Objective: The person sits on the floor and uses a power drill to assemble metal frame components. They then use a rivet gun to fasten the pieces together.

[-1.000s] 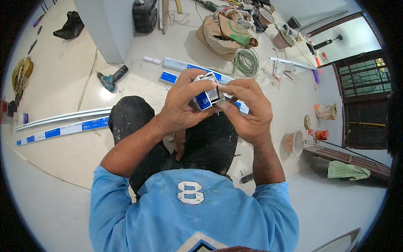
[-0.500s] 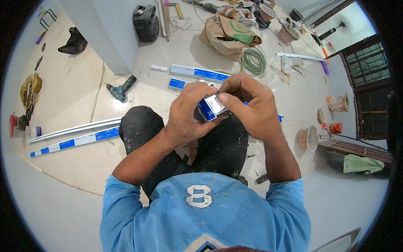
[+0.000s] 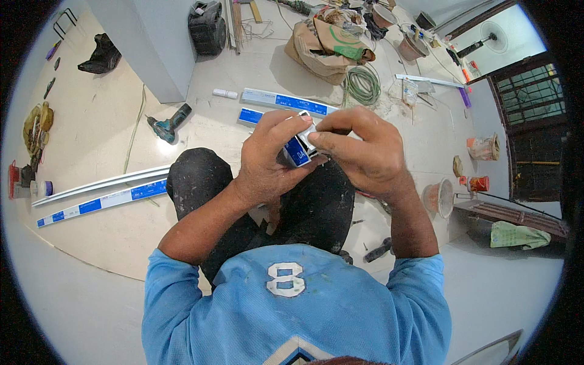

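My left hand (image 3: 260, 159) is wrapped around the end of a metal profile (image 3: 296, 152) with blue film on its outer side, held up above my knees. The thumb lies along its upper edge. My right hand (image 3: 370, 152) is closed at the same end, thumb and forefinger pinching a silvery edge. A dark gap shows beside that edge; whether it is a separate piece I cannot tell. Beyond my hands, a long blue-and-white profile (image 3: 292, 102) and a shorter blue-labelled one (image 3: 250, 115) lie on the floor, partly hidden by my hands.
Left are a cordless drill (image 3: 169, 124) and two long profiles (image 3: 100, 202). A white tube (image 3: 225, 93) lies ahead. Beyond are a brown sack (image 3: 325, 52), coiled green hose (image 3: 361, 85) and black container (image 3: 205, 29). A bucket (image 3: 439, 198) and dark-handled tool (image 3: 378, 250) are right.
The silvery face at the profile's end now looks narrower and tilted, with a dark gap beside it. My right fingers have shifted slightly left and down. The whole view has moved slightly.
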The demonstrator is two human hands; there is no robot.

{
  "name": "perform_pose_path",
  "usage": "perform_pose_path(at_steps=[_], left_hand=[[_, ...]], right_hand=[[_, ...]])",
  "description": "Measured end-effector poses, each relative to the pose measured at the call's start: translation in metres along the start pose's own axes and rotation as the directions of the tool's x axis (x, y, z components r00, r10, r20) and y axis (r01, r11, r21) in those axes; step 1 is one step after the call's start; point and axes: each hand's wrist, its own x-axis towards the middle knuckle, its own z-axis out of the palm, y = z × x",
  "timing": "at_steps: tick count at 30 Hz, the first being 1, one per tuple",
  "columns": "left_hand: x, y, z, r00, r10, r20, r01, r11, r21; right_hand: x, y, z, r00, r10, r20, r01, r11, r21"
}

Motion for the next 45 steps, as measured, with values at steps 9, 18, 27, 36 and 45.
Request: perform_pose_path(at_steps=[9,18,27,36,45], left_hand=[[0.01,0.007,-0.014,0.998,-0.057,0.04,0.057,0.998,0.006],[0.016,0.012,-0.014,0.995,-0.102,0.012,0.102,0.994,-0.026],[0.018,0.013,-0.012,0.977,-0.21,0.044,0.214,0.968,-0.13],[0.015,0.012,-0.007,0.989,-0.145,-0.007,0.143,0.984,-0.106],[0.0,0.018,0.01,0.994,-0.091,-0.058,0.092,0.996,0.004]], right_hand=[[-0.019,0.0,0.021,0.955,-0.272,-0.117,0.232,0.933,-0.273],[-0.019,-0.005,0.022,0.954,-0.28,-0.104,0.247,0.935,-0.256],[-0.028,-0.003,0.028,0.976,-0.158,-0.151,0.141,0.983,-0.12],[-0.033,-0.009,0.03,0.962,-0.218,-0.162,0.174,0.953,-0.25],[-0.051,-0.038,0.043,0.949,0.19,-0.251,-0.209,0.976,-0.055]])
